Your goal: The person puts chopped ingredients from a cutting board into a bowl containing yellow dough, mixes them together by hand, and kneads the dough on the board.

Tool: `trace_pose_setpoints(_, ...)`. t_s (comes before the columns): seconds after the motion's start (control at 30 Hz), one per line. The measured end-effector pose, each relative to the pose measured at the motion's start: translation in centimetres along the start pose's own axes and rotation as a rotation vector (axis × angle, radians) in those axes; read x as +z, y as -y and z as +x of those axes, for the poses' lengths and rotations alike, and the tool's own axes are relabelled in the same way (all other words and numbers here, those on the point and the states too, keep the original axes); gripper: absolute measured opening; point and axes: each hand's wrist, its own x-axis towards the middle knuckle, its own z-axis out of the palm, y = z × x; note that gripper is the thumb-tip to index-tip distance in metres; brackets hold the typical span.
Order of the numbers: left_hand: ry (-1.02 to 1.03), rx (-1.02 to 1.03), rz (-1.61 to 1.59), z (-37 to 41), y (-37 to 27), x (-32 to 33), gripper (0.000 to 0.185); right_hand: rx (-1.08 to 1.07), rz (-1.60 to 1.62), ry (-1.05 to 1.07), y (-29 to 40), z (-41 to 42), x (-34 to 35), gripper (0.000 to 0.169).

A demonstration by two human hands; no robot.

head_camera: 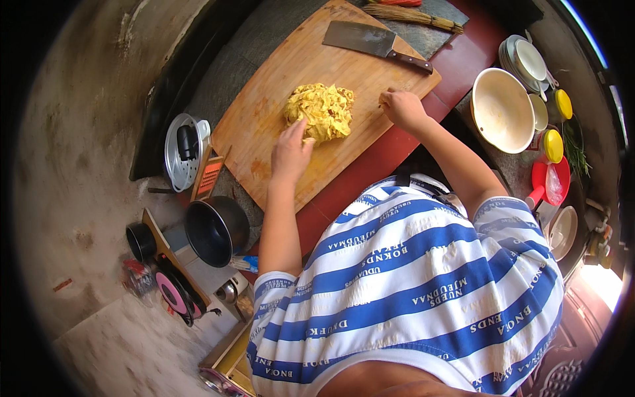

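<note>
A rough mound of yellow dough or minced paste (321,110) lies on a large wooden chopping board (268,94). My left hand (291,151) is at the mound's near left edge, fingers apart, the fingertips touching or almost touching it. To the right of the mound, over the board's right part, my right hand (402,106) is curled with its fingers bent inward; whether something small is between them cannot be told. Beyond my right hand a cleaver (364,39) lies flat on the board, its dark riveted handle pointing right.
A straw brush (416,17) lies past the board. At the right stand a cream bowl (502,110), stacked plates (528,59), yellow-lidded jars (553,146) and a red dipper (558,173). At the left are a metal steamer pot (173,154), an orange grater (208,177) and a dark pot (217,231).
</note>
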Motion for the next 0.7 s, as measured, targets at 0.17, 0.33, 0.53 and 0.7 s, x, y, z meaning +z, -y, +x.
trace_pose_setpoints(0.17,0.057,-0.119,-0.065,-1.1,-0.2,0.8,0.050,-0.003,-0.202,0.172,0.9,1.9,0.3,0.013)
trace_pose_setpoints(0.33,0.107,-0.184,-0.160,-2.7,0.2,2.0,0.063,-0.005,-0.057,0.129,3.2,2.0,-0.6,0.011)
trace_pose_setpoints(0.53,0.021,-0.279,-0.694,-4.0,-0.5,4.7,0.066,-0.298,0.289,-0.082,10.1,3.0,1.1,0.008)
trace_pose_setpoints(0.7,-0.210,-0.364,-1.254,-5.3,-0.6,4.5,0.051,-0.448,0.058,-0.015,12.0,3.6,1.7,0.017)
